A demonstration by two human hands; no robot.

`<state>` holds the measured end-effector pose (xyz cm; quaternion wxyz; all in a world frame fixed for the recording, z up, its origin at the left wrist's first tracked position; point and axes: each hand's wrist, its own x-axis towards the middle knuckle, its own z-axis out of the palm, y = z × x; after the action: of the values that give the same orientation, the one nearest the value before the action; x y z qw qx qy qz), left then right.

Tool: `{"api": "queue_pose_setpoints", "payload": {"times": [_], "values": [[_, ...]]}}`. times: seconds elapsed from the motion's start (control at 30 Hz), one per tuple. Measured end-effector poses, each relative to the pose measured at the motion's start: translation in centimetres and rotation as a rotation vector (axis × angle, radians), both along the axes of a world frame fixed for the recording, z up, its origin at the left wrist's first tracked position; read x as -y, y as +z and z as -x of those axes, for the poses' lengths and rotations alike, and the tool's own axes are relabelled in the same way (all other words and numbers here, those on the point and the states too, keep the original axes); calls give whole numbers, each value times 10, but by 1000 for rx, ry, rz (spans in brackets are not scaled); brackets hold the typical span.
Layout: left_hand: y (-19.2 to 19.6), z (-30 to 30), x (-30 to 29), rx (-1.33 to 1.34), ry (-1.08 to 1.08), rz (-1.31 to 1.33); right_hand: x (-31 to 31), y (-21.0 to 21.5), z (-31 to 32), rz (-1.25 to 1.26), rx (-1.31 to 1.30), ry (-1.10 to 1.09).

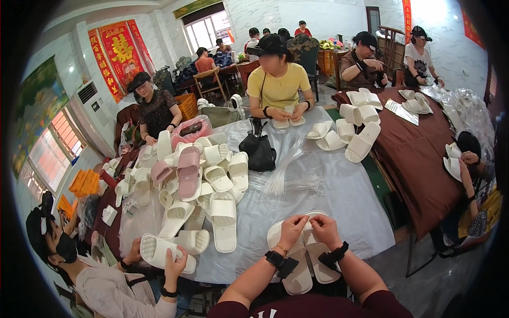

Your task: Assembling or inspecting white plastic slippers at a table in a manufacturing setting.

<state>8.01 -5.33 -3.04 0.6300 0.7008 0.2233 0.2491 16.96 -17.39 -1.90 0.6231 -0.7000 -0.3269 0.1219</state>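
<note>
A pair of white slippers (297,273) lies side by side in front of me at the table's near edge. Over their front ends, my left hand (292,231) and my right hand (325,231) almost meet, fingertips pinched together. Whatever they pinch is too small to make out. Both wrists carry black straps, and my forearms partly cover the slippers. Beyond my hands, a spread of thin clear plastic strands (299,183) rests on the plastic-covered table (347,204).
A heap of white slippers (222,212) with pink ones (188,172) fills the table's left. A black bag (258,151) stands mid-table; more white slippers (362,143) lie far right. Close on my left, a person's hands (175,265) hold a white slipper. Another person (278,87) sits opposite.
</note>
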Motion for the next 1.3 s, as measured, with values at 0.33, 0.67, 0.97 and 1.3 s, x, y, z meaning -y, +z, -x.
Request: {"api": "queue_pose_setpoints", "payload": {"times": [0.33,0.67,0.97,1.3], "values": [[-5,0,-1,-3,-10,-36,-2,-8,-2,8,24,-26],[-8,-3,-1,37,-19,-49,-1,-6,-3,39,59,-32],[-4,-4,0,-9,-53,-131,-1,-5,-6,39,-43,35],[-16,-2,1,84,37,-70,-2,-7,-1,26,37,-19]]}}
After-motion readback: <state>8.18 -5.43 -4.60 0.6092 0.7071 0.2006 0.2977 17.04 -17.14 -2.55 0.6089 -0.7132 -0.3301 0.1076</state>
